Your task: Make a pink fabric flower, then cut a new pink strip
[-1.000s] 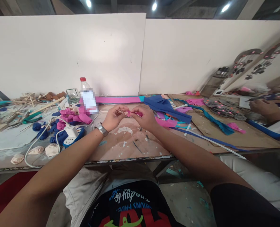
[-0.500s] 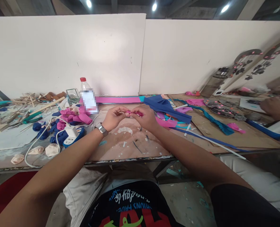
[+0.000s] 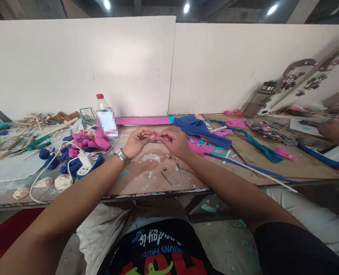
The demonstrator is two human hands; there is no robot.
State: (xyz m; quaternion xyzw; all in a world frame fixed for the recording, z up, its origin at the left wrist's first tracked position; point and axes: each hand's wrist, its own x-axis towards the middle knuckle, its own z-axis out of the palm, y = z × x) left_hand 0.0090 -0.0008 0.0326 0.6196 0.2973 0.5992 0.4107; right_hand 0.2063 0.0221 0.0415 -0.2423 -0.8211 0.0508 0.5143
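Observation:
Both hands meet over the middle of the table, pinching a small crumpled piece of pink crepe paper between them. My left hand grips its left side with thumb and fingertips, a metal watch on the wrist. On the other side my right hand holds the same piece, with some pink showing under its curled fingers. Part of the paper is hidden by the fingers. Behind the hands runs a long flat pink strip. Right of them lies a sheet of dark blue crepe paper.
Left are pink rolled paper pieces, a blue-and-white power strip with a looping white cable, green-handled pliers and a red-capped bottle. At right, a teal paper strip lies on cardboard near another person's hand.
My fingers have shifted slightly around the pink paper, and more of it shows between the fingertips. Both hands stay in nearly the same place.

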